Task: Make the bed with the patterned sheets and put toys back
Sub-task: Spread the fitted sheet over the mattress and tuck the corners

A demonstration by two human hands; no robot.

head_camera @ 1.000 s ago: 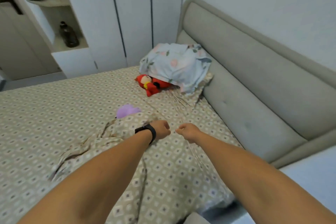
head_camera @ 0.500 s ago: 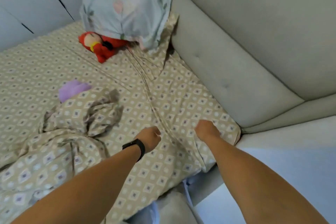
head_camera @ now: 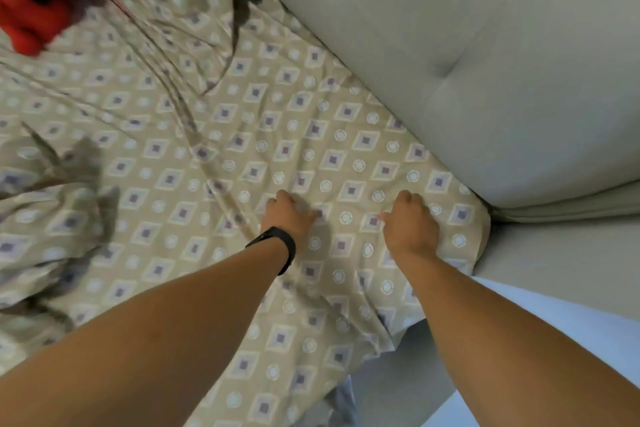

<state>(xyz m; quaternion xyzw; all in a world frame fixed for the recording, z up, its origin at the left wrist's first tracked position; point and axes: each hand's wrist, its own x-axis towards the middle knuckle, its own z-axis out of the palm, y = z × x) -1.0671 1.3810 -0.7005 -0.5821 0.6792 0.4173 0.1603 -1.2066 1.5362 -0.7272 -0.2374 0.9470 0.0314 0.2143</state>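
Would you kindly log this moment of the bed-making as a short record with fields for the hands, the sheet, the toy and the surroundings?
left hand: left hand, black wristband on the wrist, rests on the sheet with fingers curled; whether it grips the fabric is unclear
right hand: right hand lies on the sheet near the bed's corner, fingers curled; grip unclear
sheet: patterned sheet, creased, bunched at left, edge hanging over the bed's near side
toy: red plush toy, top left, blurred
surroundings: padded grey headboard along the sheet's right edge

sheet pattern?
Beige sheet with purple-centred diamonds and white circles, clearest in the head view.
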